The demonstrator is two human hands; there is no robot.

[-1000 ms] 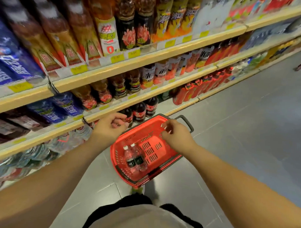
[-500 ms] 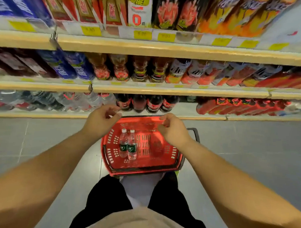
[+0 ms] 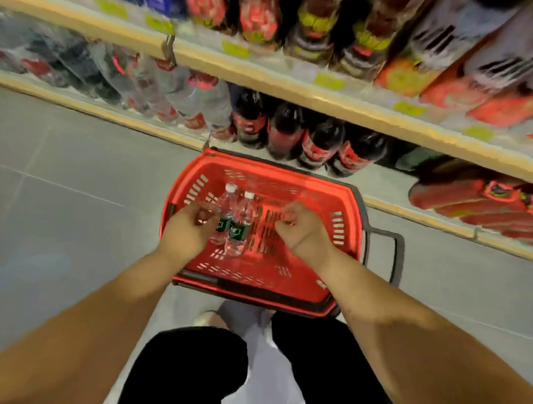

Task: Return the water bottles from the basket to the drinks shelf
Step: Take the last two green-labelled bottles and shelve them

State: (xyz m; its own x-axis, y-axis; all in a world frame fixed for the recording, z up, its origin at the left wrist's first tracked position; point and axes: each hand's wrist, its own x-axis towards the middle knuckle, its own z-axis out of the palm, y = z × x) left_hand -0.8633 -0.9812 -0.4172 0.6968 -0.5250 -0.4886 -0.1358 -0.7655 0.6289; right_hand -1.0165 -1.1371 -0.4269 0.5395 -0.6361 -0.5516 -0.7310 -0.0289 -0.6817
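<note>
Now: 2 small water bottles (image 3: 233, 220) lie side by side in red basket (image 3: 329, 189) on floor, below drinks shelf (image 3: 293, 91). Left hand (image 3: 187, 229) loosely curled beside them, right hand (image 3: 300, 230) half-closed; both empty. Likely light, smooth, squashy plastic; grip mid-body near label.

Dim, warm light; shelves (image 3: 293, 82) motion-blurred (worst at top), edges bowed.
</note>
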